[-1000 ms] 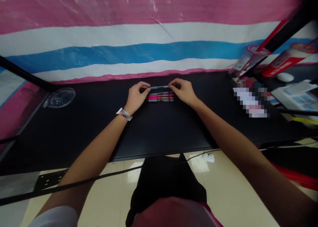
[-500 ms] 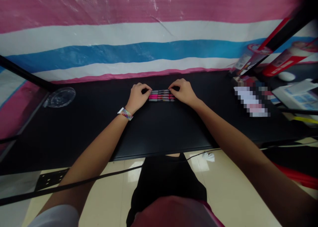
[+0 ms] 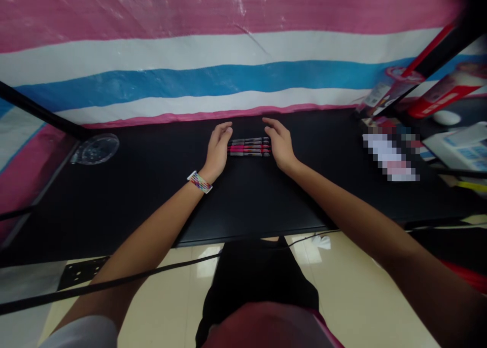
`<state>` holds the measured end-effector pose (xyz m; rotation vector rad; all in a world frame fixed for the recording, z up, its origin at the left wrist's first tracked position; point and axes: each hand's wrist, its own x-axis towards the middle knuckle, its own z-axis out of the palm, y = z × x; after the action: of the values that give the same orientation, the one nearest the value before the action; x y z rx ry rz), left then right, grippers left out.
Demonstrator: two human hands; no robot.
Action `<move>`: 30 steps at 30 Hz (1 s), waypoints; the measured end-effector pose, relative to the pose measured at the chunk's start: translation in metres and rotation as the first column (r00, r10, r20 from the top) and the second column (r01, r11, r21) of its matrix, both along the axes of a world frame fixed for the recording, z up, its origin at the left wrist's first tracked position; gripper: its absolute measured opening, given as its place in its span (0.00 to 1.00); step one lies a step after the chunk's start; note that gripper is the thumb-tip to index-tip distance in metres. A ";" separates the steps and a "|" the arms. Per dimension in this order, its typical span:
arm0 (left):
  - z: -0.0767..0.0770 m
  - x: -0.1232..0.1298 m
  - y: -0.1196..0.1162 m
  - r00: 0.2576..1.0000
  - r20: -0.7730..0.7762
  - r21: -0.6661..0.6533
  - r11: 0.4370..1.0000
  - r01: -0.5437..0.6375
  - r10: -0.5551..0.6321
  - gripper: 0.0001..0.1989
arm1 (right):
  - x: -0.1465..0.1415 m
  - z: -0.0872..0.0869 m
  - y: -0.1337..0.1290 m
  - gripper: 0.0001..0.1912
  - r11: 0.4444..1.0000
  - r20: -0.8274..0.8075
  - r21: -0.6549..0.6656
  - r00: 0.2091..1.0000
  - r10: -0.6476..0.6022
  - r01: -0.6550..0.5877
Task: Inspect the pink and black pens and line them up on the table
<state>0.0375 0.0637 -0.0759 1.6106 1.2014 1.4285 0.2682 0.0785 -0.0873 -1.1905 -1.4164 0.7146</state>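
Several pens lie side by side in a neat row on the black table, some grey or clear and some pink and red. At their left ends my left hand stands on edge, palm turned inward, a patterned band round its wrist. My right hand faces it at the right ends of the pens. Both hands are open with fingers stretched forward, bracketing the row and gripping nothing. Whether the palms touch the pen ends I cannot tell.
A clear plastic lid lies at the table's left. To the right are a lidded cup with a red straw, a red and white cup, a white mouse and a blurred-out packet. A striped sheet hangs behind.
Both hands have let go of the pens' ends. Their pinched fingers have opened and straightened, and the palms now stand at either end of the row.
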 end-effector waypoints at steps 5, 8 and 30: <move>-0.002 0.016 -0.010 0.997 0.062 -0.022 0.998 0.054 -0.053 0.16 | -0.004 -0.001 -0.002 0.27 0.998 0.055 -0.023 0.997 0.062 -0.061; -0.001 0.020 -0.015 1.000 0.012 -0.024 0.999 0.023 -0.022 0.16 | -0.005 0.001 -0.002 0.27 0.998 0.119 -0.039 0.991 0.056 -0.051; 0.012 0.000 -0.010 0.974 -0.200 0.081 0.992 -0.096 0.111 0.21 | -0.010 0.035 -0.041 0.09 0.758 0.745 0.272 0.628 0.223 -0.592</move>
<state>0.0379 0.0536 -0.0639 1.8022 1.3824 1.4106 0.2578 0.0376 -0.0527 -0.6929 -2.3984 0.1471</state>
